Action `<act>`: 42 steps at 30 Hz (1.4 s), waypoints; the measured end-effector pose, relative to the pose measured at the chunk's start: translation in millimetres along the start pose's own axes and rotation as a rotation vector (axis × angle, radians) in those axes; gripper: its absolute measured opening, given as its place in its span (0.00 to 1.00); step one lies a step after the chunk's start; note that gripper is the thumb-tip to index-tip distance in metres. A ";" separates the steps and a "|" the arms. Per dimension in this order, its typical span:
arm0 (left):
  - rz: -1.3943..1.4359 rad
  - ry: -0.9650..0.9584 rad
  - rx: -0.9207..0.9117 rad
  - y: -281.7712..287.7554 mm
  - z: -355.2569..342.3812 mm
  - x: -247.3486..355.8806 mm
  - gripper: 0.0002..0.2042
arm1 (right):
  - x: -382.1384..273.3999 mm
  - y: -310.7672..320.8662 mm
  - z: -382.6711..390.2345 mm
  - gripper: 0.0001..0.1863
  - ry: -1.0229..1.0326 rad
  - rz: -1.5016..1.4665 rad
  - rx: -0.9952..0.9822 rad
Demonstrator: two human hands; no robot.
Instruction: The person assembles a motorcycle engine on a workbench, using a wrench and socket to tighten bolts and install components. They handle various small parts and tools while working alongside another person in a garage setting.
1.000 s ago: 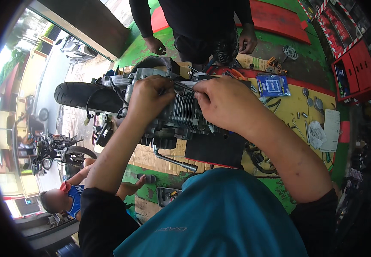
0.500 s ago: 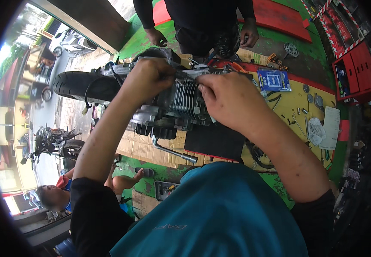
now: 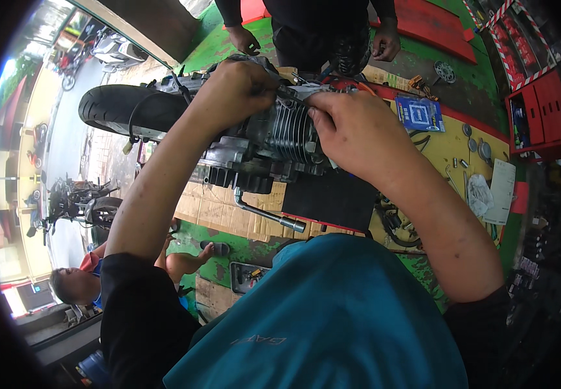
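Observation:
A motorcycle engine (image 3: 241,152) with a finned cylinder (image 3: 292,135) lies in front of me on a work surface. My left hand (image 3: 245,91) is closed over the engine's far side, its fingers curled at a dark part beside the cylinder. My right hand (image 3: 352,126) pinches at the cylinder's far right end, thumb and forefinger together. Whatever either hand grips is hidden or too small to name. An L-shaped socket wrench (image 3: 267,215) sticks out from the near side of the engine, its handle pointing right.
A black tyre (image 3: 131,113) extends left of the engine. On the right, a yellow board (image 3: 446,172) bears a blue package (image 3: 420,115), a crumpled plastic bag (image 3: 480,196) and small metal parts. One person (image 3: 313,29) stands opposite; another (image 3: 78,285) sits low left. A red cabinet (image 3: 539,113) stands far right.
The view has shifted slightly, so the engine and board sit a little further right. Both hands stay closed at the engine's far side. The person opposite keeps standing, hands lowered.

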State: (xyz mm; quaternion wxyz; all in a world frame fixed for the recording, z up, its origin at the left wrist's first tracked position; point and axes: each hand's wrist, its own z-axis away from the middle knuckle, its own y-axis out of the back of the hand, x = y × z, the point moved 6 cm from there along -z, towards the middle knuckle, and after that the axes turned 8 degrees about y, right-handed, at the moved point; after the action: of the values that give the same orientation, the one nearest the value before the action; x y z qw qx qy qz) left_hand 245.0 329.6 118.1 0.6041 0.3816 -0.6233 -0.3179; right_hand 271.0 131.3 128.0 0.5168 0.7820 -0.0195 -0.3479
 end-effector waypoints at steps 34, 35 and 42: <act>-0.090 -0.092 0.087 -5.2 5.3 6.6 0.11 | -43.5 -23.7 7.0 0.10 -0.126 0.203 -0.057; -0.097 -0.107 0.086 -5.7 6.6 7.7 0.11 | -44.8 -26.2 9.0 0.11 -0.136 0.181 -0.048; -0.134 -0.237 0.130 -9.8 10.9 11.8 0.11 | -41.7 -44.6 30.8 0.19 -0.168 -0.106 0.173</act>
State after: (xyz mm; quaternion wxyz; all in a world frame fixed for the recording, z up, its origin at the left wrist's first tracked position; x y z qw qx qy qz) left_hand 235.3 313.7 115.0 0.4777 0.4207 -0.6825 -0.3592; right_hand 207.4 143.9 106.3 0.4250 0.7915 -0.0513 -0.4362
